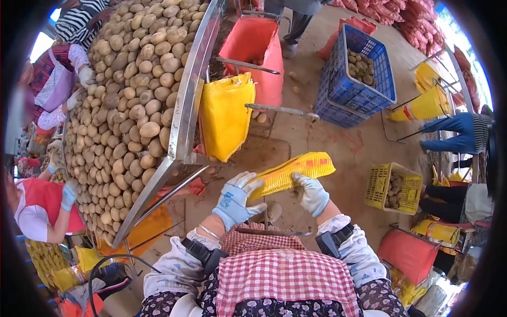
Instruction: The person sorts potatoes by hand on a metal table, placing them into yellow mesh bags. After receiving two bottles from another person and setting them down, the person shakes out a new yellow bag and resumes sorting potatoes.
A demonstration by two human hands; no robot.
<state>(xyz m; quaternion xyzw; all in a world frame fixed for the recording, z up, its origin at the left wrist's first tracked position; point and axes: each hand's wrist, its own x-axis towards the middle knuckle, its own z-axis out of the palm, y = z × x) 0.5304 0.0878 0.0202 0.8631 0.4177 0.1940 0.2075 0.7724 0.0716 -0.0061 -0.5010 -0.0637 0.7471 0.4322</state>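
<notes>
"Two gloved hands, one bag: where is it, and how is it held?"

"The yellow mesh bag (298,173) is up in front of the checked apron (285,274), clear of the floor. The right hand (312,195) seems to pinch its lower edge. The left hand (232,202) has its fingertips at the left end, thumb spread away; I can't tell whether they close on it."

"Heavy?"

"I'd guess light and limp, woven, a bit slippery under gloves. It looks flat and folded, hardly fragile. Best hold is by the edges, a thumb on each layer."

"Anything in the way?"

"A dark metal bar (274,231) crosses just below the hands. Off to the left, the table's steel rim (196,79) juts out, potatoes (142,79) heaped behind it, with another yellow bag (227,116) and a red bag (266,47) hanging alongside."

"And to the right?"

"Blue crates (334,74) farther forward, and a yellow crate (376,184), well apart from the hands."
</notes>
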